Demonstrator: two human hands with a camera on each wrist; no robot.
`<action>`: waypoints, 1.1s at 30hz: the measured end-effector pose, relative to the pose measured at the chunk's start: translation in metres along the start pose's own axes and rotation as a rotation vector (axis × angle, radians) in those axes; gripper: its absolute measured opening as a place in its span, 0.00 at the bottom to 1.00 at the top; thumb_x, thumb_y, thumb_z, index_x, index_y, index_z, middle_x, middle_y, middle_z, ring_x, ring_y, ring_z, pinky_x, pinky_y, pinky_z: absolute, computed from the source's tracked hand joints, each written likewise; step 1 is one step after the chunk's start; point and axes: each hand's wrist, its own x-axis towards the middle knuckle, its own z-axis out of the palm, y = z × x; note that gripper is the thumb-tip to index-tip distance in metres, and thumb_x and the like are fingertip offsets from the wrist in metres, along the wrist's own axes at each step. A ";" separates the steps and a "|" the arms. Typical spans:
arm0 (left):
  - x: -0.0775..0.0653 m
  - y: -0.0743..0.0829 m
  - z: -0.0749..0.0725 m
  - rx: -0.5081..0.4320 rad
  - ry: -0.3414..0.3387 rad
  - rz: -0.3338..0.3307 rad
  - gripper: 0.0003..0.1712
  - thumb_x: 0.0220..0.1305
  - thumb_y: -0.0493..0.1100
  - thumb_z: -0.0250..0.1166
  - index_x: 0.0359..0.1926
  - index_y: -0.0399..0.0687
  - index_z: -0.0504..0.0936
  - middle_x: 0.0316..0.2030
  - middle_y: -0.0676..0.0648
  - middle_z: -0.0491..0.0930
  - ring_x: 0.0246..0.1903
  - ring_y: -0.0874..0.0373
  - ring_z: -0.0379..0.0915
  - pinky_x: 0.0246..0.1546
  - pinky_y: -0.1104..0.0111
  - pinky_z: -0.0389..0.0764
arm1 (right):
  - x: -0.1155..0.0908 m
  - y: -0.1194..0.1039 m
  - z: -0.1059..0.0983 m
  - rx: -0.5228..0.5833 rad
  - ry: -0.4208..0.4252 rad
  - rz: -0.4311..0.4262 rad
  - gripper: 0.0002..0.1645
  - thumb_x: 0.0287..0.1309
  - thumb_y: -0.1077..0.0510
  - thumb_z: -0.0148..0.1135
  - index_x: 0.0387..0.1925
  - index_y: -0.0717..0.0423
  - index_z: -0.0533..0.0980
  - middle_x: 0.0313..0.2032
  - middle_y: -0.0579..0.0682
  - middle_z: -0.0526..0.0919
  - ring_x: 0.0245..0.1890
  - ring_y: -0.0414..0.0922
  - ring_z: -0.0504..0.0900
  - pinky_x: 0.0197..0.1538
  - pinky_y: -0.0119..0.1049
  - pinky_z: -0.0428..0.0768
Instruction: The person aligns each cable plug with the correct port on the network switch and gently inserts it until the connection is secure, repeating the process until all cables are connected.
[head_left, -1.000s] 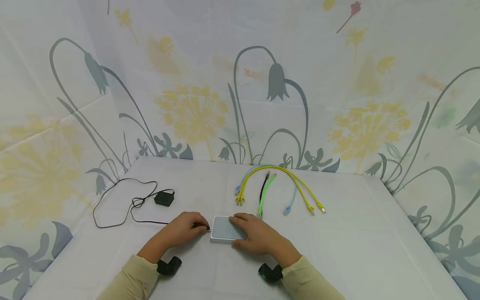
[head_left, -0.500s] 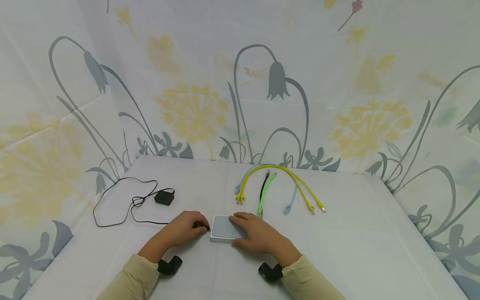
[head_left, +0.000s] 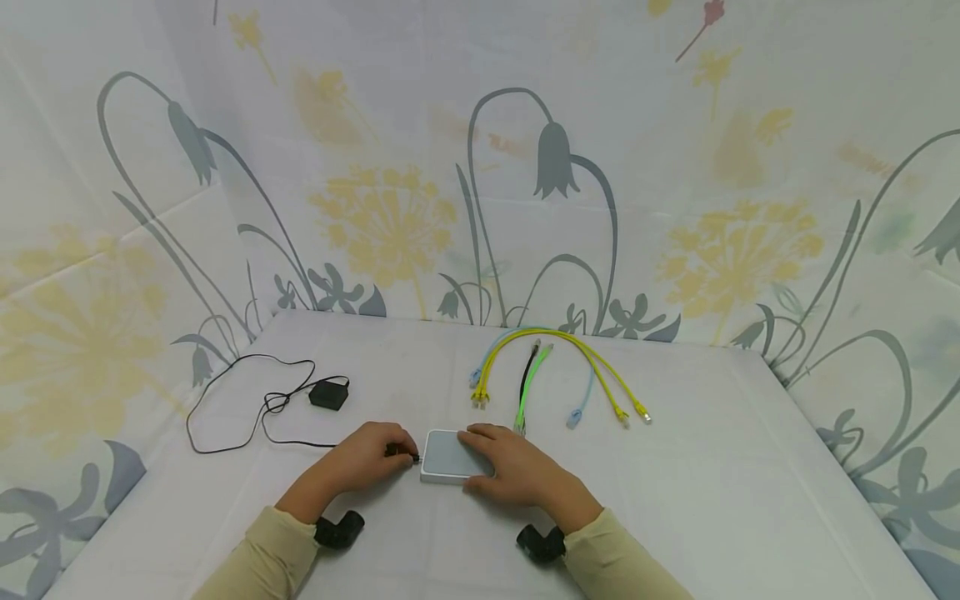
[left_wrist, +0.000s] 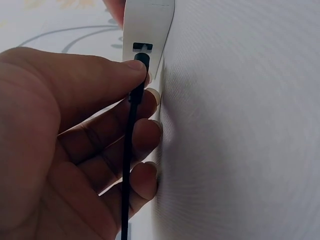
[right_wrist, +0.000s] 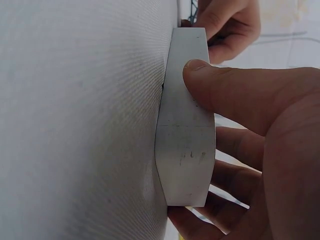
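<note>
A flat white box with a grey top (head_left: 444,457) lies on the table between both hands. My left hand (head_left: 371,457) pinches the black plug (left_wrist: 142,57) of a thin cable (left_wrist: 128,155) between thumb and index finger. In the left wrist view the plug's tip overlaps a small rectangular port (left_wrist: 137,46) in the box's end; how deep it sits I cannot tell. The right hand (head_left: 521,468) grips the box from the other end, thumb on the near side wall (right_wrist: 190,145), fingers across the top and round the far side.
The black cable loops left to a black power adapter (head_left: 328,397). Behind the box lie several network cables: yellow ones (head_left: 558,333), a light blue one (head_left: 590,387), a green one (head_left: 531,379) and a black one (head_left: 525,375). A patterned cloth wall (head_left: 420,250) closes the back.
</note>
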 end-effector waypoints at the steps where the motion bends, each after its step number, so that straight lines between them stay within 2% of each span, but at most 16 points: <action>1: 0.000 0.000 0.000 -0.004 0.002 -0.001 0.06 0.63 0.39 0.64 0.40 0.52 0.85 0.36 0.59 0.81 0.36 0.67 0.73 0.38 0.71 0.76 | 0.000 0.000 0.000 0.003 -0.001 0.001 0.39 0.61 0.41 0.62 0.70 0.46 0.64 0.68 0.49 0.68 0.67 0.48 0.69 0.65 0.45 0.70; 12: 0.001 0.000 0.000 -0.013 0.008 -0.002 0.07 0.64 0.40 0.63 0.41 0.52 0.85 0.37 0.58 0.81 0.36 0.67 0.73 0.39 0.71 0.76 | 0.001 0.002 0.001 0.004 -0.006 0.003 0.39 0.61 0.40 0.61 0.71 0.46 0.64 0.68 0.49 0.68 0.67 0.48 0.69 0.65 0.45 0.70; 19: 0.001 0.001 0.000 -0.018 0.004 0.028 0.06 0.64 0.40 0.64 0.41 0.50 0.85 0.37 0.57 0.82 0.37 0.66 0.73 0.38 0.71 0.76 | 0.000 0.001 0.001 0.011 -0.003 0.010 0.39 0.61 0.41 0.61 0.70 0.46 0.64 0.68 0.49 0.68 0.67 0.48 0.69 0.65 0.45 0.71; 33: 0.002 0.003 0.003 -0.015 0.000 -0.022 0.07 0.65 0.40 0.62 0.42 0.51 0.85 0.38 0.57 0.82 0.40 0.63 0.76 0.42 0.67 0.78 | 0.001 0.001 0.002 0.017 -0.009 0.014 0.39 0.61 0.41 0.62 0.70 0.46 0.64 0.68 0.48 0.67 0.67 0.47 0.68 0.65 0.45 0.70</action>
